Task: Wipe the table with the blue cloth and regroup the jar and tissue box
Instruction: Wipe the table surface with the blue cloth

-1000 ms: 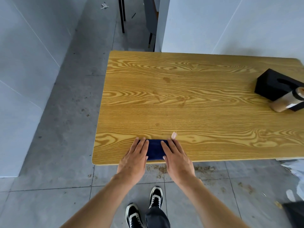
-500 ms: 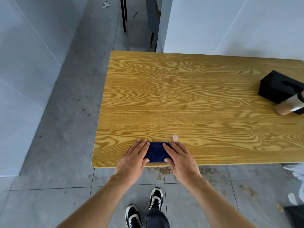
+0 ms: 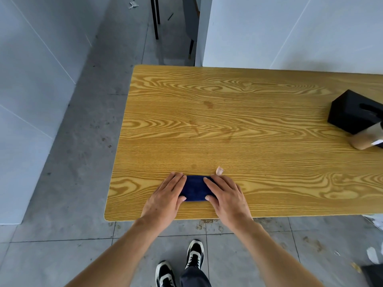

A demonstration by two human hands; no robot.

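Hands first: my left hand (image 3: 165,198) and right hand (image 3: 224,198) lie flat, fingers spread, pressing either end of the folded blue cloth (image 3: 194,188) near the table (image 3: 228,125) front edge. Far right, the jar (image 3: 365,139) touches the black tissue box (image 3: 352,110).

Table (image 3: 248,125) fills centre and right of view; floor (image 3: 72,183) left of it and before it. Folded cloth (image 3: 194,188) on table near front edge, toward left end. Left hand (image 3: 165,196) flat on cloth's left end, right hand (image 3: 224,195) flat on its right end. Small scrap (image 3: 219,170) on table just behind right hand. Tissue box (image 3: 354,112) on table at far right; jar (image 3: 366,137) just before it, touching, tilted. Shoes (image 3: 180,264) on floor below table's front edge. Walls behind table and at left.
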